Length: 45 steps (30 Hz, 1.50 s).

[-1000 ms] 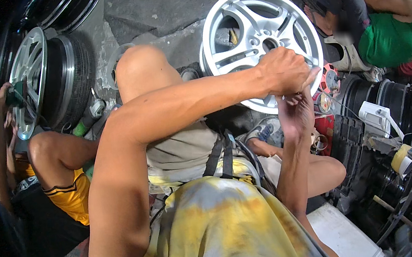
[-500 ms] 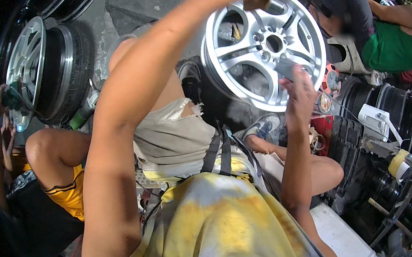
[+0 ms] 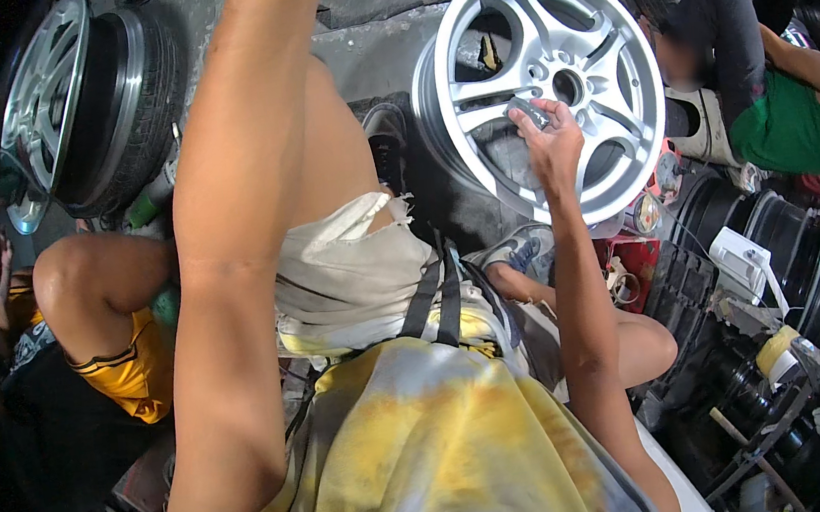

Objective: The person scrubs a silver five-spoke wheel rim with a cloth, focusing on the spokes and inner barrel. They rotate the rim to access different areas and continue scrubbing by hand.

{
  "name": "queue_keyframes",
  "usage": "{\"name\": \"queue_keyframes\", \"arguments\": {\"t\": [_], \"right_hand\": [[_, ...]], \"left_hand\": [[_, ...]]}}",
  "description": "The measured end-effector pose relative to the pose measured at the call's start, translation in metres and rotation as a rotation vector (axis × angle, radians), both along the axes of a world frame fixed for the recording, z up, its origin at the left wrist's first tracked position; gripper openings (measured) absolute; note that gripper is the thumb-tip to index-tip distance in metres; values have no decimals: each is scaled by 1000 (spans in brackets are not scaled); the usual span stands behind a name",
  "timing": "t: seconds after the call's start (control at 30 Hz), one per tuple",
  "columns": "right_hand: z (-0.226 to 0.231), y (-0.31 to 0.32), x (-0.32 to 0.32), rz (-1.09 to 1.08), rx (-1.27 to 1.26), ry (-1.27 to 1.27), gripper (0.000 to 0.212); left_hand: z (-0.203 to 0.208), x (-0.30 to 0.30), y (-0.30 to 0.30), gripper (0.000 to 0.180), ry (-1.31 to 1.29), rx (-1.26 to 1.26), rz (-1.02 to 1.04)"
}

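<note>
A silver alloy wheel rim (image 3: 515, 207) with split spokes and a round centre hole faces me in front of my knees. My right hand (image 3: 554, 146) is over its lower-left spokes. Its fingers and thumb grip a small dark grey pad (image 3: 529, 113), which lies against or just above a spoke; contact is hard to tell. My left forearm (image 3: 259, 102) reaches up past the top edge, so the left hand is out of the picture.
At left, a person in yellow shorts (image 3: 132, 370) has hands by another alloy wheel (image 3: 44, 104) beside a tyre (image 3: 158, 93). A person in green (image 3: 805, 119) crouches at upper right. Dark rims (image 3: 777, 227), a white box-like device (image 3: 742, 253) and a red container (image 3: 633, 257) crowd the right.
My left hand has left the wheel's top rim and gone out of view upward. My right hand, with the grey pad, has moved left from the lower-right spokes to the lower-left ones.
</note>
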State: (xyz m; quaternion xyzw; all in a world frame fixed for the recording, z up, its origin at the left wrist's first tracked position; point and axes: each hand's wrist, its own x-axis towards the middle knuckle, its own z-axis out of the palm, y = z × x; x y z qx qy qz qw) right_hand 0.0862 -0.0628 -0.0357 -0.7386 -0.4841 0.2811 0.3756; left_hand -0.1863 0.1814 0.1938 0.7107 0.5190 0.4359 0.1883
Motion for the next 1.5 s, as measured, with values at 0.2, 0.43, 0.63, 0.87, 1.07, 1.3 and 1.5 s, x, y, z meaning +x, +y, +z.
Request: {"name": "queue_keyframes", "arguments": {"t": [0.2,0.43,0.63,0.87,1.07,1.3,1.5], "right_hand": [[35,17,-8,164,-220,-225,42],[46,31,-12,301,-353,-316,47],[45,37,-25,484,-252,-359,45],[59,58,17,565,-436,-296,46],[47,57,-13,678,-268,-334,47],[43,61,-9,726,-238,-288,49],[62,75,21,700,-471,-357,47]], "left_hand": [[15,0,-32,60,-70,-89,-8],[8,15,-23,60,-67,-78,-49],[21,28,-29,60,-52,-137,-75],[20,22,-16,60,52,-121,-47],[12,32,-23,59,13,-39,-123],[15,30,-16,58,39,-6,-101],[29,32,-40,58,-33,-113,-88]]}}
